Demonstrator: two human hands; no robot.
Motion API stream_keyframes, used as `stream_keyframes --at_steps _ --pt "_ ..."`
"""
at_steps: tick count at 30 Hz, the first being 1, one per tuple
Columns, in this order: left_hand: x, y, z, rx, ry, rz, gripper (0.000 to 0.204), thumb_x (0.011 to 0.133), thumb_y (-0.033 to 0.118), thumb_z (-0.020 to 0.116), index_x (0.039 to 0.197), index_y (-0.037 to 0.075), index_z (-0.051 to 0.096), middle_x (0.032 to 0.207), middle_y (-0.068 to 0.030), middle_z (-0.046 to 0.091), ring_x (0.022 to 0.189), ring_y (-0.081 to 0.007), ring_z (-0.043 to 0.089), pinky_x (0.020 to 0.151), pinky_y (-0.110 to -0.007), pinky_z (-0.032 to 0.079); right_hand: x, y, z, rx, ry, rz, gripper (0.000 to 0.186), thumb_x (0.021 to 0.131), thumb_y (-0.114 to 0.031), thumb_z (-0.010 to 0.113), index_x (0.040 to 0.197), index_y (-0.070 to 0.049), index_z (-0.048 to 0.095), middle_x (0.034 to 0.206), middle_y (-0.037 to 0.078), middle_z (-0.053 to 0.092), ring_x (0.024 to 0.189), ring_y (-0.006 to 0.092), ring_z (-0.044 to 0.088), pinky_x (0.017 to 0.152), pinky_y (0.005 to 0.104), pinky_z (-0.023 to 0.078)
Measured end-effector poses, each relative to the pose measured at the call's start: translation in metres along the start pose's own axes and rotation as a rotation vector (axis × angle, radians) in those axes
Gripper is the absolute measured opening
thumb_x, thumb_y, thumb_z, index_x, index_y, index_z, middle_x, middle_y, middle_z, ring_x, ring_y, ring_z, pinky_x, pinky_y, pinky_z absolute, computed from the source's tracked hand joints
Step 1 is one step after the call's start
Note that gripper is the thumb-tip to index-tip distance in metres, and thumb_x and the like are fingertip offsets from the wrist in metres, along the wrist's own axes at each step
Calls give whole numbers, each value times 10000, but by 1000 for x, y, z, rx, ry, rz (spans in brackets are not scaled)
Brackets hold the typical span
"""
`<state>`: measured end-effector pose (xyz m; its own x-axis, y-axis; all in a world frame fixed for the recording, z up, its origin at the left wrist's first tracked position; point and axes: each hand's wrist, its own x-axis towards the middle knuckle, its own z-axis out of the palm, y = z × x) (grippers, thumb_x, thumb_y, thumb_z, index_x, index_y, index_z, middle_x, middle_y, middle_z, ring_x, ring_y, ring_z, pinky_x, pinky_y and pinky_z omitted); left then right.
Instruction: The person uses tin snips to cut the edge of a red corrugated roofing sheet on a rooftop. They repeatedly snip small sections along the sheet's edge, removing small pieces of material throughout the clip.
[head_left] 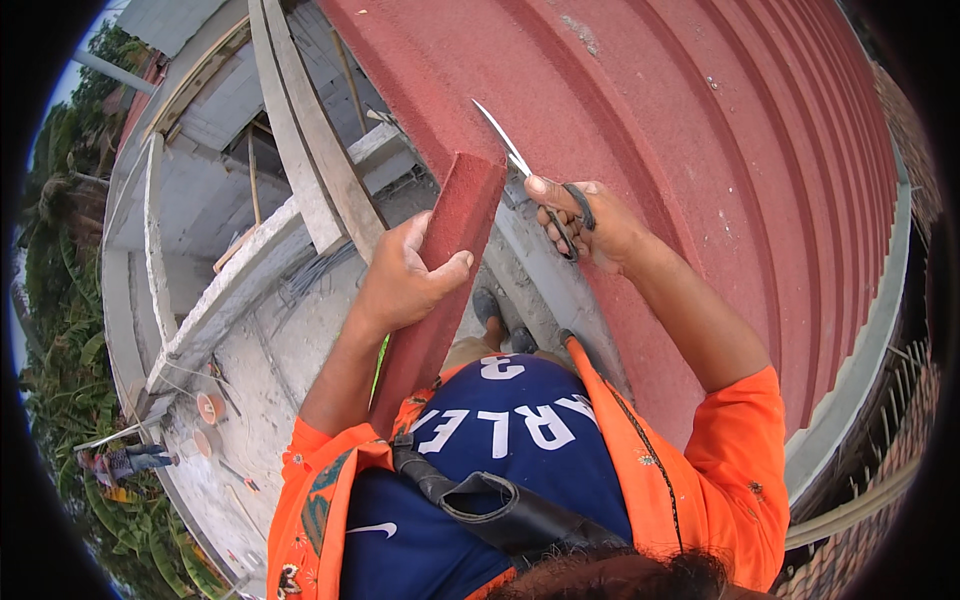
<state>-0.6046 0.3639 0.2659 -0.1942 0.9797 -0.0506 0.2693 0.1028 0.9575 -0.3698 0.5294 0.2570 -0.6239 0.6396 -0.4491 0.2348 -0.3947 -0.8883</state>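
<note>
A large red ribbed roofing sheet (640,110) slopes up in front of me and to the right. My left hand (415,270) is closed around a long red roofing strip (468,205), thumb on its upper face. The strip runs from near the sheet's lower edge down to my left side; whether its far end joins the sheet I cannot tell. Held in my right hand (590,225) by the black handles is a pair of scissors (497,128). Their blades point away from me, a long one lying over the sheet's edge, just beyond the strip's end.
Two long planks (305,130) lean at the left beside a grey concrete beam (240,265). Far below are a concrete floor (290,350) and round buckets (210,407). A person (135,460) is at the lower left by green plants. A gutter (850,400) edges the roof at right.
</note>
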Motion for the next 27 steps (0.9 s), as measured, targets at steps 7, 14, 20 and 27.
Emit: stream_keyframes --at_steps 7,14,20,27 --pt "1 1 -2 29 -14 22 409 942 126 795 1303 -48 715 1040 -78 784 951 -127 718 868 -334 591 -3 -1 14 -102 100 -29 661 897 -693 866 882 -47 728 619 13 588 488 113 547 437 259 363" --pt "0 9 -8 -36 -13 -11 404 941 112 794 1303 -49 717 1037 -78 783 929 -121 717 850 -331 595 7 4 10 -141 77 -91 688 797 -662 961 782 -31 686 546 33 549 431 131 539 381 278 358" --pt "-3 13 -13 -51 -68 -22 437 905 112 824 1302 -42 725 1014 -79 785 912 -115 718 838 -319 591 16 -22 4 -88 48 17 741 810 -727 914 774 -21 692 542 39 564 415 137 547 367 266 333" --pt "-51 57 -37 74 -193 99 381 853 85 845 1207 -30 761 944 -39 790 869 -64 687 774 -308 583 34 10 7 -103 72 -15 797 818 -781 873 836 0 716 566 37 573 435 128 574 369 257 328"
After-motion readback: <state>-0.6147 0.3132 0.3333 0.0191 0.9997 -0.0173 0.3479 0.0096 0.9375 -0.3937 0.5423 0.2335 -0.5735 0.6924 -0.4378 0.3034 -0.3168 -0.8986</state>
